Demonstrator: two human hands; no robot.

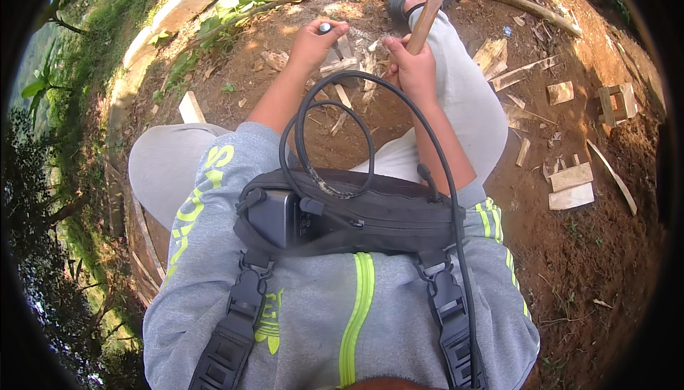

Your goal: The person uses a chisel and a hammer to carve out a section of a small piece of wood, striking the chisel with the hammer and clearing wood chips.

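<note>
My left hand [308, 47] is closed round a chisel [335, 48] with a dark handle and a pale butt end. The chisel's blade points down at a small pale wood block [338, 66] on the ground. My right hand [415, 66] grips a hammer [427, 18] by its wooden handle. The hammer's dark metal head is up and away from the chisel, near my sandalled foot [419, 2]. Light wood chips [369, 69] lie between my hands. The block's far details are too small to make out.
A looped black cable [335, 76] hangs above a black waist bag [363, 201] before me. Wood offcuts [572, 187] and a small block [560, 93] lie on the dirt at right. A wooden frame piece [618, 104] stands farther right. Long poles [524, 7] border the far side.
</note>
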